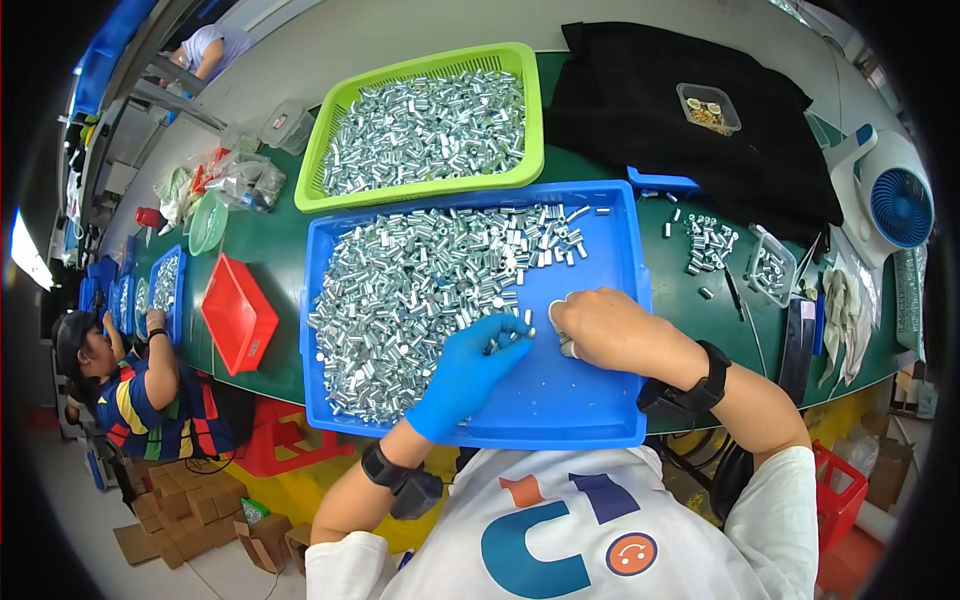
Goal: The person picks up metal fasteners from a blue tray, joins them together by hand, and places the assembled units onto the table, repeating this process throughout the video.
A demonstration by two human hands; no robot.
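Seemingly partway along, with a small group of metal cylinders apart on the worktop and far more crowding the blue tray, the left hand and right hand curled their fingers nearly closed above its barer side, their hold impossible to tell.

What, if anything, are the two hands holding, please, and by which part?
It cannot be told: a metal cylinder shows beside the left hand, perhaps pinched; the right hand hides its grip.
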